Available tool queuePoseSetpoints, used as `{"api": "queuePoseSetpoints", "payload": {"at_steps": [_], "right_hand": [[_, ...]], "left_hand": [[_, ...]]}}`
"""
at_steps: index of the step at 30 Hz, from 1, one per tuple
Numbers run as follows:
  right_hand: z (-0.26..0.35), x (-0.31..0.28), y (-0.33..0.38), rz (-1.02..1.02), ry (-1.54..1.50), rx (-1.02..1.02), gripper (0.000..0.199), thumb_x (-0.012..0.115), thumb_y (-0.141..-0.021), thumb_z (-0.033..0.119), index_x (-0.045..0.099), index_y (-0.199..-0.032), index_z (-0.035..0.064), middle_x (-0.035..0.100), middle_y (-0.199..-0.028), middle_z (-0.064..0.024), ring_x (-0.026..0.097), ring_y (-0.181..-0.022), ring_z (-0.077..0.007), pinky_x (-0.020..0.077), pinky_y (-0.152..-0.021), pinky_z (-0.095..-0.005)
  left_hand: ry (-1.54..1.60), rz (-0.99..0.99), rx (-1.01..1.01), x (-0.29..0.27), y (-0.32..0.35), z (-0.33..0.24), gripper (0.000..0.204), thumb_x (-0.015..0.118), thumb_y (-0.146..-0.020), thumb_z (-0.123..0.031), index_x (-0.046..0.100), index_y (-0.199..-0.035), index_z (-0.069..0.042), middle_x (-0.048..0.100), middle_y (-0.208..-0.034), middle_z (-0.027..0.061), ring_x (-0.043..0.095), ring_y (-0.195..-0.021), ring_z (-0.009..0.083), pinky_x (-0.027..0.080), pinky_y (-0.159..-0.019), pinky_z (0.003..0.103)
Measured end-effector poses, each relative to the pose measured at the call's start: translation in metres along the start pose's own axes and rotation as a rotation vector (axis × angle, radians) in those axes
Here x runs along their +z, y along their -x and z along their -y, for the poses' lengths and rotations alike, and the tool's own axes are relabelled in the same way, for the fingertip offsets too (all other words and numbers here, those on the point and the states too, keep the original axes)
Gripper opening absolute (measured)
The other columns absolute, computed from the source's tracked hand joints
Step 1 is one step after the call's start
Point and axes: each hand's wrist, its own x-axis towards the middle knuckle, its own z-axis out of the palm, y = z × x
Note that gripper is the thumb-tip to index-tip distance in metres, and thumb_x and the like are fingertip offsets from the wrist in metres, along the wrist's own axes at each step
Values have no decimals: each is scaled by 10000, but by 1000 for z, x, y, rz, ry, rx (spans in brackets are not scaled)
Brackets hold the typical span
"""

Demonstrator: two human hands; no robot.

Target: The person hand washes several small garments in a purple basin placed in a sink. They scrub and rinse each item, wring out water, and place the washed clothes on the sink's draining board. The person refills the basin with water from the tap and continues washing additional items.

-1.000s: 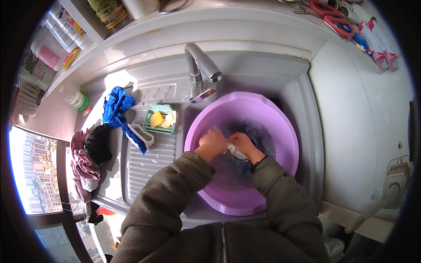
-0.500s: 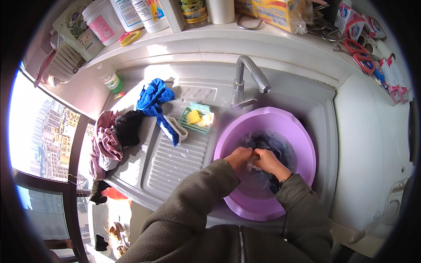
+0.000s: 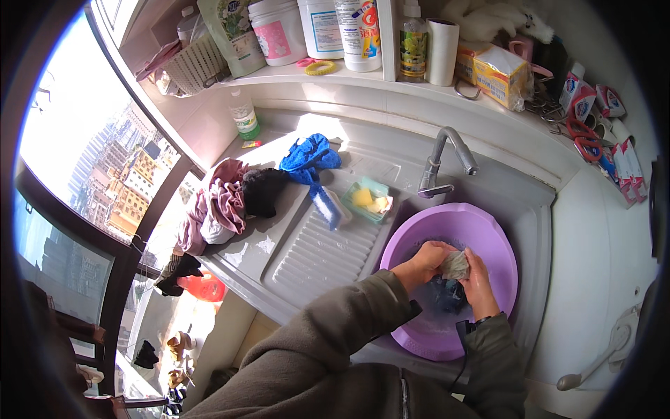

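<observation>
We've drawn our left hand [image 3: 426, 260] and right hand [image 3: 479, 285] apart; each grip holds grey cloth [image 3: 455, 266] over the purple basin [image 3: 504, 269].

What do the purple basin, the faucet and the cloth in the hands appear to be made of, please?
The purple basin looks like smooth plastic, with even colour and a moulded rim. The faucet seems shiny metal, perhaps chromed, given silvery highlights. The greyish cloth looks like matte fabric, softly creased; fibre unclear.
</observation>
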Motion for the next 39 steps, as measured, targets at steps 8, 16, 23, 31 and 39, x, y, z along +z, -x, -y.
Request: {"api": "queuePoseSetpoints", "payload": {"at_steps": [8, 16, 23, 31, 39], "right_hand": [[-16, 13, 19, 425, -616, 153, 890, 515, -917, 778, 412, -1515, 127, 464, -1519, -148, 420, -1436, -335, 301, -1172, -619], [-46, 20, 6, 270, -559, 76, 364, 627, -1028, 360, 621, -1296, 114, 685, -1158, -76, 670, -1092, -257, 543, -947, -436], [-31, 7, 12, 69, -357, -138, 627, 684, -917, 50, 439, -1494, 78, 652, -991, -66, 658, -844, -187, 548, -741, -351], [-5, -9, 26, -324, 218, -261, 246, 688, -957, 228, 632, -1151, 87, 562, -779, -19, 539, -546, -137, 393, -390, -307], [-20, -41, 14, -577, 440, -286, 400, 630, -999, 428, 596, -818, 72, 533, -625, -28, 519, -447, -173, 367, -372, -358]], "left_hand": [[-388, -46, 221, 32, 25, 8, 403, 752, -856, -165, 622, -1188, 22, 676, -1086, 139, 671, -975, 281, 562, -899, 396], [-1450, -414, 691, 25, 61, 13, 379, 769, -748, -178, 609, -1050, -13, 634, -958, 157, 627, -998, 388, 531, -902, 438], [-1630, -113, 741, 41, 86, 16, 298, 723, -769, -218, 708, -1017, -52, 695, -1069, 117, 639, -1037, 341, 529, -917, 432], [-1539, -34, 686, -6, 159, -17, 370, 723, -806, -219, 719, -1135, -51, 702, -1153, 128, 639, -1106, 357, 511, -982, 445], [-1633, -360, 617, -160, 284, -69, 322, 704, -862, -248, 714, -1140, -86, 704, -1109, 125, 650, -1050, 344, 509, -946, 445]]}}
